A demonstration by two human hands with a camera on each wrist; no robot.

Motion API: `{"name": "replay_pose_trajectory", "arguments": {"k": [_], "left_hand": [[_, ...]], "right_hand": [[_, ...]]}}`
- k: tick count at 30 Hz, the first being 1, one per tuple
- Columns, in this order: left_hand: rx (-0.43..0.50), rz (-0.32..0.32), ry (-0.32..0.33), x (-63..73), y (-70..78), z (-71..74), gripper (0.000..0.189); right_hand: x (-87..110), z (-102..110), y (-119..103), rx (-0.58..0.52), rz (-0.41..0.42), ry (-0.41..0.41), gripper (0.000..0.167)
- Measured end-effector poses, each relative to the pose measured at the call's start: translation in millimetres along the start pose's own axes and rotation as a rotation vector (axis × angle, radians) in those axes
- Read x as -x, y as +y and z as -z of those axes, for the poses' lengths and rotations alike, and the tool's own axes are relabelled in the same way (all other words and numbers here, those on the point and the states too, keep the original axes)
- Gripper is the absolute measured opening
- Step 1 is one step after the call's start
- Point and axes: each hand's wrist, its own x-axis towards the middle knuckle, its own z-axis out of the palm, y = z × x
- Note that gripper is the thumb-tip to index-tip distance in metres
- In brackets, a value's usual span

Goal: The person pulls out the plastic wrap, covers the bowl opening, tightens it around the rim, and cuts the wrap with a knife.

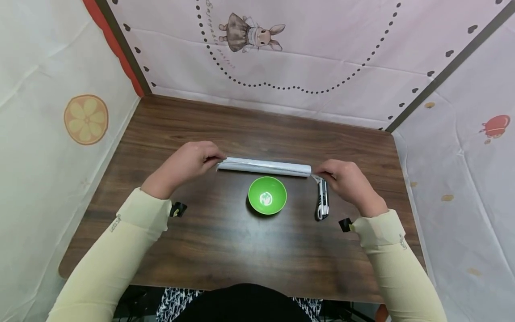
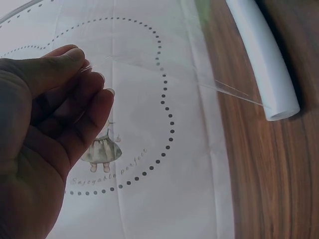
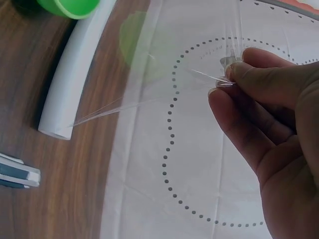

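A white roll of plastic wrap (image 1: pixel 265 166) lies crosswise on the table, just beyond a small green bowl (image 1: pixel 267 195). Thin clear film (image 3: pixel 114 108) stretches up from the roll's end in the right wrist view. My left hand (image 1: pixel 190 162) is at the roll's left end, pinching one corner of that film between thumb and fingers. Past the right end, my right hand (image 1: pixel 349 183) pinches the other corner, where the film bunches at the fingertips (image 3: pixel 238 72). A black and silver utility knife (image 1: pixel 322 200) lies right of the bowl, below the right hand.
The brown wooden table (image 1: pixel 217 250) has printed cloth walls behind it and on both sides. A small black wrist device (image 1: pixel 178 209) sits at the left cuff, and another (image 1: pixel 345 225) at the right cuff. The person's lap is below the front edge.
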Motion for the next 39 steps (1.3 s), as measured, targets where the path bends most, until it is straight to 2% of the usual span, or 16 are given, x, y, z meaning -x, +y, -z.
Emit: {"name": "replay_pose_trajectory", "arguments": {"k": [7,13,17,20,24,32,39], "left_hand": [[-0.009,-0.026,0.007,20.9,1.5,-16.8,0.015],[0.013,-0.039,-0.014,45.4,0.4,-39.3,0.014],[0.037,-0.030,-0.045,57.1,-1.0,-54.6,0.014],[0.063,-0.022,-0.068,63.4,-2.9,-64.3,0.014],[0.076,-0.001,-0.108,67.7,-7.1,-76.6,0.013],[0.053,0.007,-0.236,67.4,-15.0,-100.6,0.010],[-0.024,-0.014,-0.263,63.1,-23.1,-118.7,0.007]], "right_hand": [[21.2,-13,-8,-0.037,0.022,-0.010,0.015],[39.7,-29,-13,-0.093,-0.009,-0.100,0.014],[45.7,-40,-13,-0.157,-0.029,-0.168,0.016],[49.0,-50,-11,-0.178,-0.022,-0.186,0.018],[54.8,-66,-9,-0.199,-0.025,-0.205,0.019],[62.5,-90,-7,-0.252,-0.110,-0.287,0.014],[65.3,-108,-2,-0.255,-0.140,-0.298,0.011]]}}
